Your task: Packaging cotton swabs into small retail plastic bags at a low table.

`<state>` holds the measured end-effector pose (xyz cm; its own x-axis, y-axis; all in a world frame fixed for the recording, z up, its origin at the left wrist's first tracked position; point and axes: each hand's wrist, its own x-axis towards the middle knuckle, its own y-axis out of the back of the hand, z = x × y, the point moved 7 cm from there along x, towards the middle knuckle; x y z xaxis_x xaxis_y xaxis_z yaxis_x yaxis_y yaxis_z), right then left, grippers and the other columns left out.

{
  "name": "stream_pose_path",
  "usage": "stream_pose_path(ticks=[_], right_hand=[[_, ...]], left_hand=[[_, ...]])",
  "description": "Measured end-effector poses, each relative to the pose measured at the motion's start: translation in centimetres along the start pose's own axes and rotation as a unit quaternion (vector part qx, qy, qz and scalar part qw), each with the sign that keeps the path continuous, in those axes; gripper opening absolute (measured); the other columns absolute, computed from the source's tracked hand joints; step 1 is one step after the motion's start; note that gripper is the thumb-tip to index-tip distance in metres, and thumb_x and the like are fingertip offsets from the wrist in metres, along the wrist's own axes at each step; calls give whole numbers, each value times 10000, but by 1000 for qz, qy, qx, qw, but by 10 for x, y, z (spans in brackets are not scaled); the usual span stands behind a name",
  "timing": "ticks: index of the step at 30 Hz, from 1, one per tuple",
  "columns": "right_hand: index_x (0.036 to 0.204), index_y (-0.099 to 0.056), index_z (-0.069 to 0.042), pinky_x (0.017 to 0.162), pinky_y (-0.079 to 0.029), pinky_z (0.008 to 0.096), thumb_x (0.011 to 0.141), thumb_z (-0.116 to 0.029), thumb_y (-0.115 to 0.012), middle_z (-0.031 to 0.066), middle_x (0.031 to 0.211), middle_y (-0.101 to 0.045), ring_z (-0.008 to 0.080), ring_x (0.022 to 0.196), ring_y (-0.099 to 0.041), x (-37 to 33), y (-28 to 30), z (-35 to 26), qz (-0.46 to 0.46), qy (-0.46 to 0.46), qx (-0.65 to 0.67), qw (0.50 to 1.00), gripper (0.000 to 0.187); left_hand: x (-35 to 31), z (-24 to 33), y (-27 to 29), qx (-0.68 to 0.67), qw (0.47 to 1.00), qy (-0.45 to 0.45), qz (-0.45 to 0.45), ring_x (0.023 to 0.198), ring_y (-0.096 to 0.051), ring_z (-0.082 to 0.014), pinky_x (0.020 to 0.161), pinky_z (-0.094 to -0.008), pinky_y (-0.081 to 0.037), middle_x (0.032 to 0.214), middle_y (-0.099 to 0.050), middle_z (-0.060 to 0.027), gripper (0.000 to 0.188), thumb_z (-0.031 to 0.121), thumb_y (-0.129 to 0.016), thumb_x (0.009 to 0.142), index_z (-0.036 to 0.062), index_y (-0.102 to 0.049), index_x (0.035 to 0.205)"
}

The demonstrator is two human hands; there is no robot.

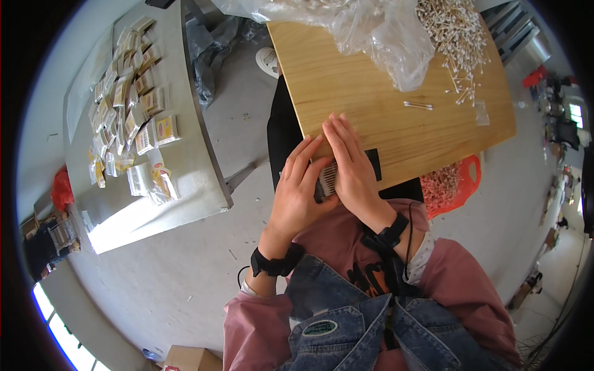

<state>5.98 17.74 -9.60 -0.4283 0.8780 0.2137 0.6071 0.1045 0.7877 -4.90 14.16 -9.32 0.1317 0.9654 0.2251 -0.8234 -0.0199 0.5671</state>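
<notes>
At the near edge of a wooden table [346, 80], a row of cotton swabs [327, 178] shows between my two hands. My left hand [298, 184] curves around its left side, fingers bent, thumb at the near end. Along its right side lies my right hand [351, 164], its fingers straight and pressed together. Both hands hold the row between them, and my palms hide most of it. A black flat piece [373, 163] sticks out beside my right hand; what it belongs to is hidden. Farther up the table lie a few loose cotton swabs [418, 106].
A large heap of cotton swabs [456, 46] and a clear plastic bag [390, 43] cover the table's far side. Below its right edge stands a red basket [470, 176] of more swabs. On the left, a metal table [198, 188] carries many small swab packs [127, 93].
</notes>
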Motion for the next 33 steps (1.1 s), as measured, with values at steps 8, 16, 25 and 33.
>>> stream_pose_path(ticks=[8, 16, 25, 33], right_hand=[[1487, -380, 19, 1174, -297, 415, 998, -13, -464, 197, 1541, -393, 345, 1455, -345, -1, 2, -10, 17, -17, 243, 970, 497], [1451, -423, 26, 1156, -325, 396, 1056, -94, -416, 167, 1509, -446, 274, 1412, -411, -32, 53, 55, 102, -90, 268, 954, 412], [1380, -487, 19, 1021, -443, 365, 1041, -59, -421, 157, 1391, -538, 245, 1236, -561, -52, 76, 62, 101, -114, 252, 956, 354], [1337, -525, 11, 950, -474, 355, 983, 5, -482, 162, 1291, -591, 246, 1112, -613, -43, 79, 36, 50, -78, 215, 972, 356]], left_hand=[[-2, 3, 14, 39, 999, -9, 17, 1357, -450, -376, 1076, -479, -410, 1443, -497, -165, 555, 159, -849, 651, 23, -630, 1143], [-77, -90, 157, 126, 900, 297, 294, 897, -641, -265, 810, -372, -500, 1000, -676, -117, 237, 20, -723, 831, 13, -648, 1056], [-96, -185, 233, 227, 869, 342, 277, 853, -646, -260, 813, -386, -514, 967, -661, -122, 278, 118, -751, 815, -4, -642, 1041], [-89, -240, 252, 241, 864, 430, 104, 830, -683, -229, 751, -347, -551, 907, -700, -130, 523, 148, -889, 653, -14, -615, 1068]])
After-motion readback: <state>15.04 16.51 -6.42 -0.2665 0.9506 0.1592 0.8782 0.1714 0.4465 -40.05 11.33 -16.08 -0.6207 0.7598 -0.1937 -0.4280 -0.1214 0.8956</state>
